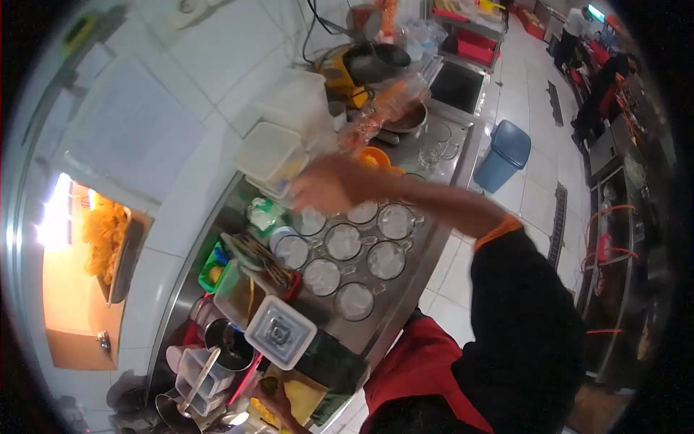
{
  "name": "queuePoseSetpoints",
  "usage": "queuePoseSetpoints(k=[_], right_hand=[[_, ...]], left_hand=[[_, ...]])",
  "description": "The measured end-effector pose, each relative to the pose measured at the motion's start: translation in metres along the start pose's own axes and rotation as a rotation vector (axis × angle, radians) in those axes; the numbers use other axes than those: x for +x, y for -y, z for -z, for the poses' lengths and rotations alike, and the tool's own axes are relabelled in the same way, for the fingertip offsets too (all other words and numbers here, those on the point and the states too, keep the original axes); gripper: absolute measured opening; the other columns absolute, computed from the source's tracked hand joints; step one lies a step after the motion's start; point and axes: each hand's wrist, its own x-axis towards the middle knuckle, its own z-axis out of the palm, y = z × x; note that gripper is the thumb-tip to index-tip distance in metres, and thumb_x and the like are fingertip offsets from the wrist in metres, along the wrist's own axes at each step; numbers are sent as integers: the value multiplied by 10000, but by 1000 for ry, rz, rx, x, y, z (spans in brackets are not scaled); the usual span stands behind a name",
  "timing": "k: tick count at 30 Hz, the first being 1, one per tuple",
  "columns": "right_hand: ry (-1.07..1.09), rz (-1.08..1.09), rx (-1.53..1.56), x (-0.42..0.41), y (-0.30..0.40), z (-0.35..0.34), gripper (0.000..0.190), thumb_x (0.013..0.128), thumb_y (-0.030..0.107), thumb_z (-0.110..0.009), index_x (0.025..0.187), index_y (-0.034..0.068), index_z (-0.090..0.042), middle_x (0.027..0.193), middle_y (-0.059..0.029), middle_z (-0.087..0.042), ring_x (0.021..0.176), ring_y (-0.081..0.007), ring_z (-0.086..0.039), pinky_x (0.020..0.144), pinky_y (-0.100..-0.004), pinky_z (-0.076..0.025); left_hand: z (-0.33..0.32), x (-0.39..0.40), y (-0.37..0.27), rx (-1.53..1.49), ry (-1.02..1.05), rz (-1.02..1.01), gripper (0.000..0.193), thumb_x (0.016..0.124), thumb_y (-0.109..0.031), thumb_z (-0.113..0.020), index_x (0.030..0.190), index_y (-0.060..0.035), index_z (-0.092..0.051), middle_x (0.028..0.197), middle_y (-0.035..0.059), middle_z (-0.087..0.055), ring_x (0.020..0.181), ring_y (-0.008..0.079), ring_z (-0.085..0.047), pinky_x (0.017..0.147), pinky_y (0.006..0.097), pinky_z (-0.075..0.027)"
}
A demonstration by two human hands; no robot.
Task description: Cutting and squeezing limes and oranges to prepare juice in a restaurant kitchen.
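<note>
My right hand point(331, 184), blurred by motion, reaches across the counter from the right, beside a lidded clear plastic container point(268, 152) and above the glass mugs point(344, 242); whether it holds anything cannot be told. Several of these mugs stand in rows, with whitish contents that look like ice. My left hand point(277, 404), at the bottom, is around a small dark green thing point(269, 385), over a yellow cutting board point(303, 399). Yellow pieces point(262, 410) lie beside that hand. An orange bowl point(374, 157) is just beyond my right hand.
A white-lidded container point(281, 332), a metal pot point(230, 344) and a ladle point(203, 380) crowd the counter's left side. An empty glass mug point(434, 152) and a pan point(406, 119) stand farther up. A blue bin point(503, 154) is on the floor; two people work at far right.
</note>
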Motion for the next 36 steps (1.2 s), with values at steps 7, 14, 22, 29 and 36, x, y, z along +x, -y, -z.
queuePoseSetpoints(k=[7,14,22,29,36], right_hand=[[-134,-809,-204,-200,-146,149,307,912,242,-587,1171,77,-575,885,-64,-645,735,-155,-629,660,-287,-509],[-260,-1010,114,-288,-77,126,248,952,239,-527,1119,57,-546,881,-67,-616,769,-146,-612,652,-291,-521],[-436,-1507,602,-372,19,53,272,922,225,-576,1139,64,-546,801,-22,-591,664,-92,-582,574,-216,-455],[-166,-1115,62,-213,-90,23,330,914,324,-580,1006,10,-626,821,-73,-652,786,-182,-619,723,-361,-504],[87,-988,508,-248,-208,-59,312,893,297,-576,1107,83,-651,1112,-111,-623,985,-245,-594,860,-363,-474]], left_hand=[[-26,15,59,28,20,37,639,695,-240,-821,1157,83,-521,1104,223,-584,1029,361,-558,906,446,-450],[-25,23,48,362,45,180,537,769,-348,-726,1032,99,-590,952,252,-622,853,323,-596,780,440,-464],[-45,11,47,320,-46,-44,465,788,-237,-722,1090,57,-527,1049,189,-594,951,297,-572,851,426,-460],[-35,-14,22,320,-243,-38,505,776,-216,-717,1153,61,-525,1051,162,-576,962,261,-545,861,364,-440],[-34,-23,-33,-284,-301,392,491,875,-158,-641,1315,-36,-460,819,-35,-534,697,41,-480,596,199,-400]])
